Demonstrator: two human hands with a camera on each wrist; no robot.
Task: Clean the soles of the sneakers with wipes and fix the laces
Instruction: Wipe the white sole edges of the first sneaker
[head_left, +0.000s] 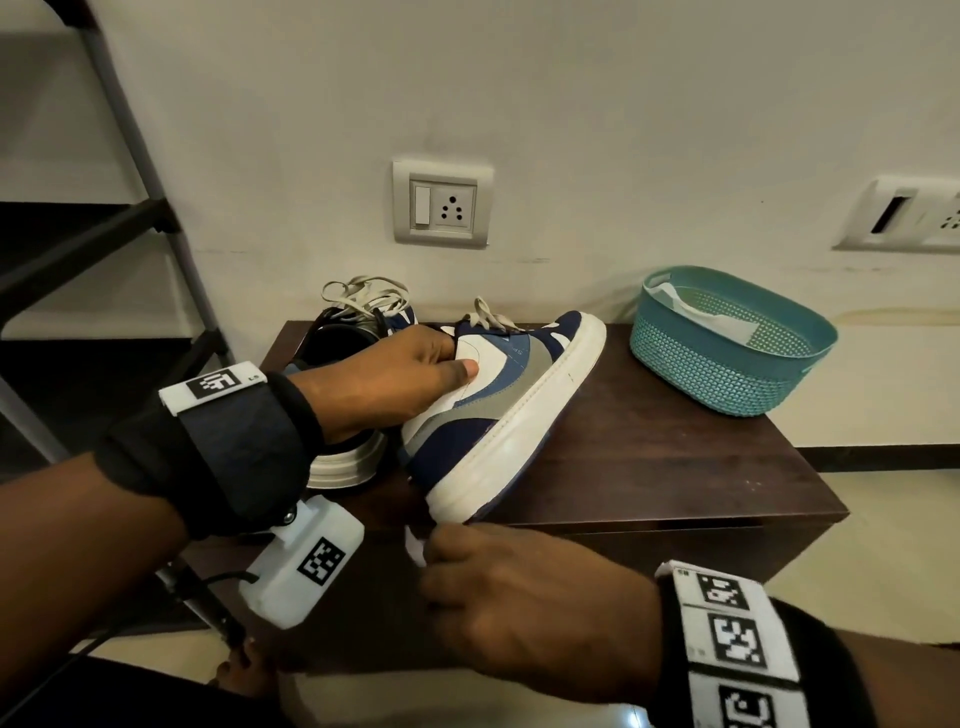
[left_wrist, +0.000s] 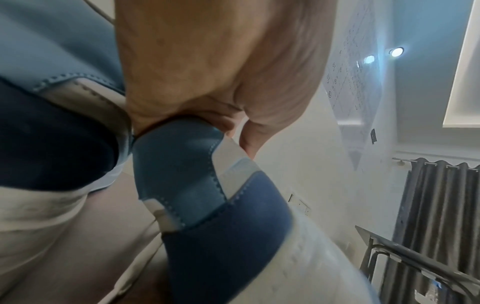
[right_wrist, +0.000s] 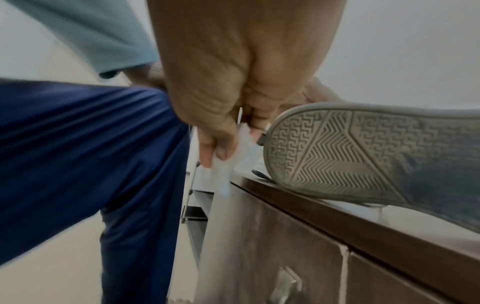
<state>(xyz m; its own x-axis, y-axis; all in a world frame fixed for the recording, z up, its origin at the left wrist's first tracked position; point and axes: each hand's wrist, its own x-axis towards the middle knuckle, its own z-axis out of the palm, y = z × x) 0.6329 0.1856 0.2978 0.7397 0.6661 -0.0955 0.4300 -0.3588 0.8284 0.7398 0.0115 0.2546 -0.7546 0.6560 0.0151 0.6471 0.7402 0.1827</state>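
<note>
A blue, white and grey sneaker (head_left: 498, 405) stands tilted on its edge on the dark wooden cabinet (head_left: 675, 467), its sole turned to the right. My left hand (head_left: 395, 374) grips it at the collar (left_wrist: 182, 131), thumb pressed on the white side panel. Its patterned grey sole (right_wrist: 350, 152) shows in the right wrist view. My right hand (head_left: 519, 597) sits just below the heel at the cabinet's front edge and pinches a white wipe (right_wrist: 233, 156), whose corner (head_left: 415, 545) shows in the head view. The second sneaker (head_left: 343, 395) stands behind my left hand with loose laces (head_left: 363, 293).
A teal plastic basket (head_left: 727, 348) with white wipes inside stands at the cabinet's back right. A dark shelf rack (head_left: 78, 234) is at the left. Wall sockets (head_left: 441, 202) sit behind the shoes. The cabinet has a drawer handle (right_wrist: 288, 286) below.
</note>
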